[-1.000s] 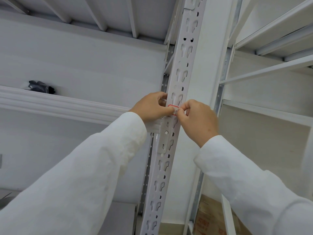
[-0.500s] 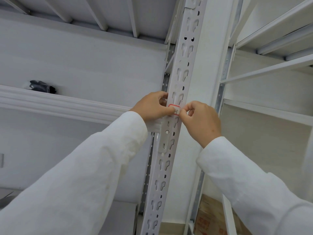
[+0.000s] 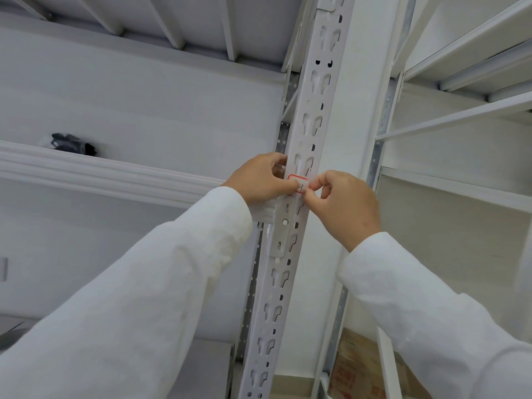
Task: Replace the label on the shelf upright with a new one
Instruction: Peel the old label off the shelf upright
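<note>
I saw my left hand (image 3: 263, 180) and right hand (image 3: 344, 204) pinching the small red-bordered white paper label (image 3: 299, 184) from either side, fingers closed on it against the white slotted metal shelf upright (image 3: 288, 254).

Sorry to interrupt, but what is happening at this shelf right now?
A person in white sleeves is working on a small red-bordered label on the slotted shelf upright. The left hand and right hand both pinch at it with their fingertips, one from each side. Whether it is going on or coming off is unclear.
</note>
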Motion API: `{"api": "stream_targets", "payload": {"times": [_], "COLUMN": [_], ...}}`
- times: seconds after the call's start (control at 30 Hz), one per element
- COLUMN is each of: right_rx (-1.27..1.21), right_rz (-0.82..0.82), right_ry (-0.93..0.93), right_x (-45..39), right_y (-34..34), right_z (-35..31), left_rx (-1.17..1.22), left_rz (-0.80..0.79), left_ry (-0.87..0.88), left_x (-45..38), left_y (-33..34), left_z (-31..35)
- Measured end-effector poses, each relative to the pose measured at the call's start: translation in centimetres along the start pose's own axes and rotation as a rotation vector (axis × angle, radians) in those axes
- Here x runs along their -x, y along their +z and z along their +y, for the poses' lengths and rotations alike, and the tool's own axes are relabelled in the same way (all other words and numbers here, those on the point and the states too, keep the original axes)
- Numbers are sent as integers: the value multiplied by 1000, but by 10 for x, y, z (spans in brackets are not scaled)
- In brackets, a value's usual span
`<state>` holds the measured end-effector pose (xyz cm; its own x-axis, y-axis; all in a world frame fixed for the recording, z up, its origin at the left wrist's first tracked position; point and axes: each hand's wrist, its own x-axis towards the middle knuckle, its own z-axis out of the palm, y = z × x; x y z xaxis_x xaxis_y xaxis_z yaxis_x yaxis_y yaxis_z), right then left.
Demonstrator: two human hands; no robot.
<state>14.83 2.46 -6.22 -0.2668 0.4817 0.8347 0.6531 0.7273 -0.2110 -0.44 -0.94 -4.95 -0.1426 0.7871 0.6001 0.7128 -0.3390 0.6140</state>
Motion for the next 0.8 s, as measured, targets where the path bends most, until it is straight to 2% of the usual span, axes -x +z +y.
{"api": "stream_targets", "payload": {"times": [0.53,0.8], "right_rx": [-244,-118], "right_rz": [4,19], "right_ry": [125,79], "right_x": [0,1], "right_y": [9,7], "right_z": [5,3], "left_rx": [14,-7], "left_rz": [-1,-1], "left_ry": [6,13], "left_x": [-1,0], "left_y": [0,0], "left_z": [-1,0]}}
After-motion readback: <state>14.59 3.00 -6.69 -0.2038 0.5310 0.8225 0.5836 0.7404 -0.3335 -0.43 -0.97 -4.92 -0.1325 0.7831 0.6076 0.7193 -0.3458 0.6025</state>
